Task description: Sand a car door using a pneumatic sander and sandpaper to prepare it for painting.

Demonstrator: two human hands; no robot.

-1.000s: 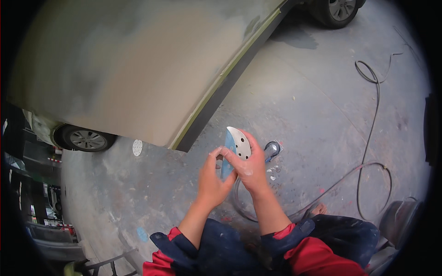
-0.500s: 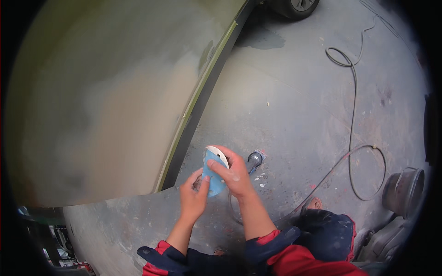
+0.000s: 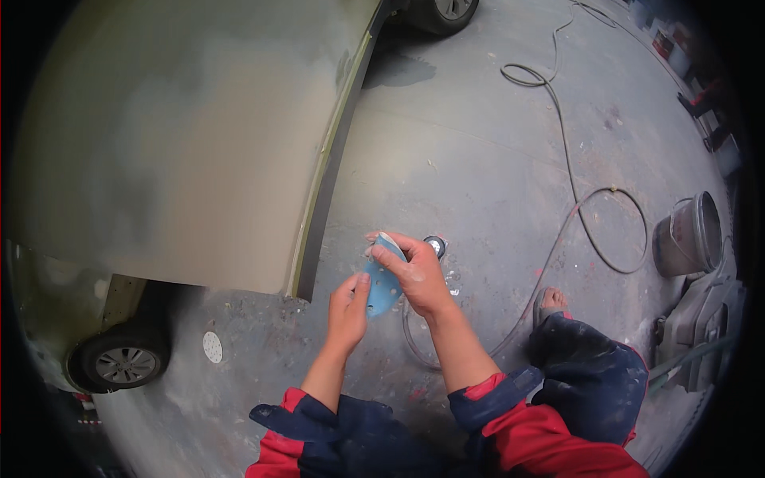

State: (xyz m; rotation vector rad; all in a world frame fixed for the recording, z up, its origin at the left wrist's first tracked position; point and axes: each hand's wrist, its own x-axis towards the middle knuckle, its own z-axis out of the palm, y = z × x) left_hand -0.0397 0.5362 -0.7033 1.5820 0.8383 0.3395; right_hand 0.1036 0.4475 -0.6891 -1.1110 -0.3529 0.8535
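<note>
- Right grip [image 3: 428,280]: closed on the disc [image 3: 384,293], thumb across its upper part, fingers mostly behind.
- Left grip [image 3: 347,312]: closed on the disc's left edge, thumb on the blue face.
- Disc: held between my hands above the floor [image 3: 478,183], blue side toward me, a white sliver at the top. It appears bent.
- Stage, by judgement: the disc is in hand and being handled; it is not against the panel [image 3: 239,167]. The panel bears a broad tan patch amid darker coating; whether that surface is finished, I cannot tell.
- Tool [image 3: 435,246]: on the floor beyond my right grip, which partly hides it.
- Second disc [image 3: 212,347]: white, perforated, flat on the floor at left.
- Obstructions: panel edge near my left grip; hose [image 3: 613,190] looped at right, partly behind my forearm.
- Bucket [image 3: 676,237]: far right, well apart.
</note>
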